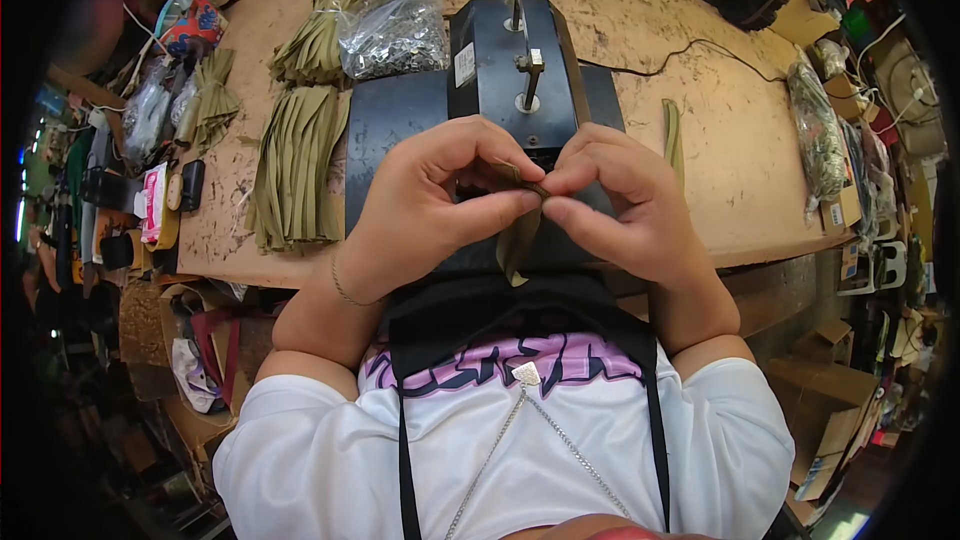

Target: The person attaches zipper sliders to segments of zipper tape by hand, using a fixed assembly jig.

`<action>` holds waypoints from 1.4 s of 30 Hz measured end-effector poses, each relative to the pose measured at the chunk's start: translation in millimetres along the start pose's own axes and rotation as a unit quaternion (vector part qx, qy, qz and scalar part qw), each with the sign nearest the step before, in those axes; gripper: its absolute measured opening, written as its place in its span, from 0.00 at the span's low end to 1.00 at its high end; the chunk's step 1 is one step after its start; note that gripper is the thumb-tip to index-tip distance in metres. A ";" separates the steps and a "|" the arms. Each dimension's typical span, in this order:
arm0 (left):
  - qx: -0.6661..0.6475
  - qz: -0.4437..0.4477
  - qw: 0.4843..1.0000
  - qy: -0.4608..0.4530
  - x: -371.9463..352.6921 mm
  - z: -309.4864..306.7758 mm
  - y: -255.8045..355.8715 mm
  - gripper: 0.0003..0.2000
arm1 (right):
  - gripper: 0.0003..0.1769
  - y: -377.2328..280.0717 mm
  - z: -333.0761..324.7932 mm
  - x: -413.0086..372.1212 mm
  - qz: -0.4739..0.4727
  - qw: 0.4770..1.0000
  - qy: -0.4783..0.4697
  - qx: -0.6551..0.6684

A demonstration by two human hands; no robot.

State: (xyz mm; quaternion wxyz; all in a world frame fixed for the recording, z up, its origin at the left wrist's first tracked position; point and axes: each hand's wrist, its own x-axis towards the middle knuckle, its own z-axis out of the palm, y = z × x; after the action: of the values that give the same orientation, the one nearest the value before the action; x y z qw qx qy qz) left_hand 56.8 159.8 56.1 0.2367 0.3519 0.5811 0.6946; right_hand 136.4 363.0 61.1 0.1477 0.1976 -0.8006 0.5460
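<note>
Left hand: the left hand (430, 200) is curled, with thumb and forefinger pressed together on the top end of an olive strap (517, 245). The other fingers arch loosely above.
Right hand: the right hand (625, 205) mirrors it and pinches the same end from the other side, so the fingertips of both hands meet.
Olive strap: it is caught between the two pinches, and its free length hangs below the hands toward the person's chest. The top end looks folded or bunched, though the fingers hide most of it.
Why this grip: two pinches meeting at one spot probably keep a small end steady and in shape, while the slack dangles out of the way.
Black machine (505, 50): it stands just beyond the hands, with its upright metal posts straight ahead of the fingertips, so the held end is close to it.
Strap bundles (295, 165): tied olive bundles lie beyond and to the left of the left hand, likely stock kept within easy reach.
Bag of metal fittings (395, 30): this clear bag sits beyond the left hand, beside the machine and against the farther bundle.
Loose strap (672, 135): a single strap lies just beyond the right hand.
Worktop (720, 180): this plywood surface carries the machine, the bundles and the bag.
</note>
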 end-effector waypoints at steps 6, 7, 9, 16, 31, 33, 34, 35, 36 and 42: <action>0.218 0.181 0.959 0.026 6.3 2.0 -9.7 0.13 | 0.05 7.7 4.4 2.6 -0.005 0.996 0.036 -0.084; 0.232 0.183 0.955 0.032 7.1 1.9 -9.8 0.13 | 0.05 9.7 4.2 3.9 -0.013 0.994 0.038 -0.101; 0.259 0.189 0.946 0.044 8.6 1.8 -10.0 0.13 | 0.04 12.3 3.3 6.9 -0.012 0.994 0.043 -0.104; 0.113 0.051 0.978 0.169 34.3 -17.5 -1.1 0.06 | 0.06 41.3 1.7 14.1 -0.063 0.995 0.071 0.023; 0.039 0.028 0.993 0.103 84.9 -38.2 -16.7 0.05 | 0.13 56.7 3.9 10.5 -0.117 0.991 0.067 0.026; 0.037 0.031 0.993 0.107 85.5 -37.6 -18.4 0.05 | 0.13 56.5 3.7 9.7 -0.113 0.991 0.064 0.025; 0.041 0.033 0.993 0.110 85.7 -37.7 -19.8 0.05 | 0.12 56.5 3.5 9.7 -0.111 0.991 0.063 0.024; 0.044 0.034 0.992 0.113 85.9 -37.7 -20.6 0.06 | 0.12 56.7 3.4 9.9 -0.115 0.991 0.064 0.021; 0.045 0.035 0.992 0.113 86.4 -37.5 -20.5 0.06 | 0.12 57.1 3.5 10.2 -0.118 0.991 0.065 0.018; 0.054 0.046 0.990 0.120 89.3 -37.1 -18.9 0.06 | 0.09 57.2 2.1 11.1 -0.124 0.990 0.064 0.016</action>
State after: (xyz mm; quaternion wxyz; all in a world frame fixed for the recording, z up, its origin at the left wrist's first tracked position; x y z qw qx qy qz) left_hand -30.3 205.9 54.0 0.1141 0.3048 0.6250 0.7095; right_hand 99.2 377.9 18.7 0.2621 0.2628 -0.7499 0.5476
